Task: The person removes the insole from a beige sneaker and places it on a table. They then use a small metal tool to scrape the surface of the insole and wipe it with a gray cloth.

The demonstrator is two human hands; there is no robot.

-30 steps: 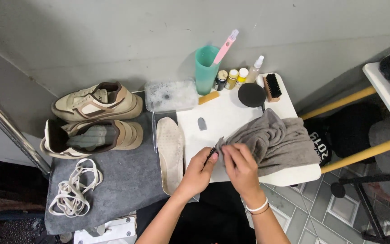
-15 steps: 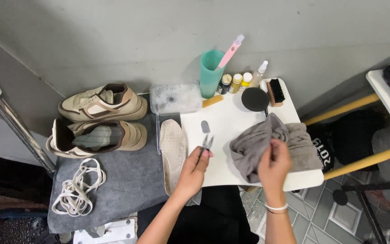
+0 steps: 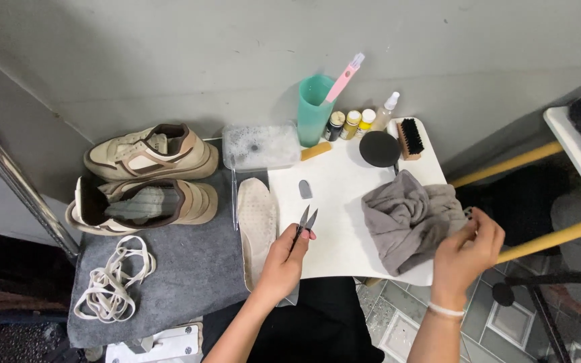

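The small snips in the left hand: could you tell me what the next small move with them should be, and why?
Probably lay the snips down on the white tabletop. The left hand holds them with blades open over bare table, cutting nothing, while the right hand grips the grey cloth alone at the table's edge.

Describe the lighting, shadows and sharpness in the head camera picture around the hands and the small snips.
Head view: soft, even light, no harsh glare on the white board; the left hand and its snips are sharp, casting only a faint shadow; the right hand at the grey cloth looks slightly motion-softened at the fingertips; lower corners fall into dark shade; wide-angle lens bends the metal pole near the left edge.
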